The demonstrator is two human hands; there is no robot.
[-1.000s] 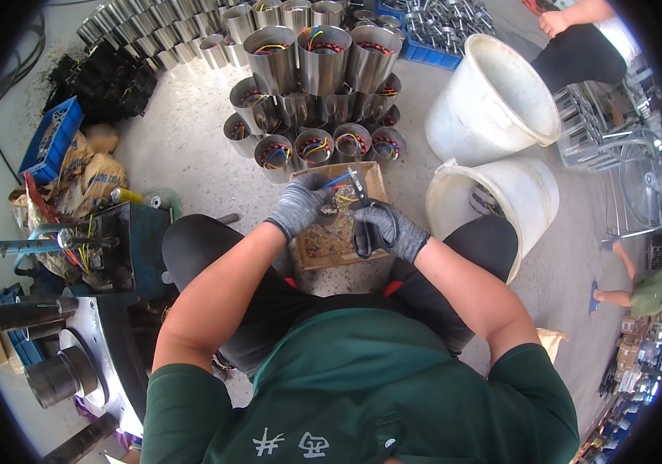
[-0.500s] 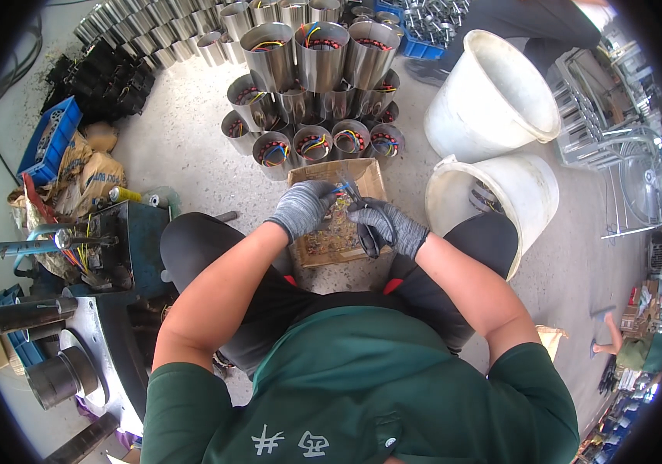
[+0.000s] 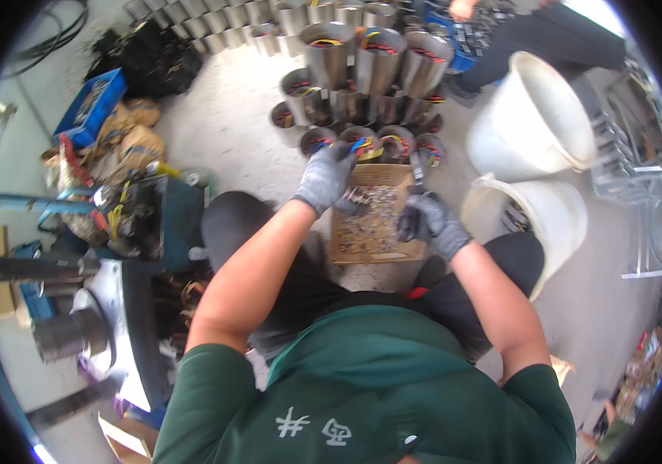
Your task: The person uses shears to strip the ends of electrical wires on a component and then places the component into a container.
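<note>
Head view: we see the gloved right hand (image 3: 437, 220) with its fingers curled round a hand tool (image 3: 417, 172), whose narrow tip points away from the body; blur keeps us from telling how its jaws stand. The left hand (image 3: 325, 176) reaches toward the front row of steel cylinders (image 3: 378, 73), near blue and yellow wires (image 3: 362, 145); we cannot tell how far its fingers open, whether they touch a rim, or whether they hold anything. Half a second ago both hands met around a bit of blue; now they are well apart with nothing blue between them, so we judge their joint work at the tool's tip interrupted. Below them, the shallow box (image 3: 377, 257) holds scattered coloured scraps. Farther right, one pale bucket (image 3: 567, 224) lies on its side, near another bucket (image 3: 501, 127), and beyond them shows a co-worker's dark trouser leg (image 3: 543, 42).
</note>
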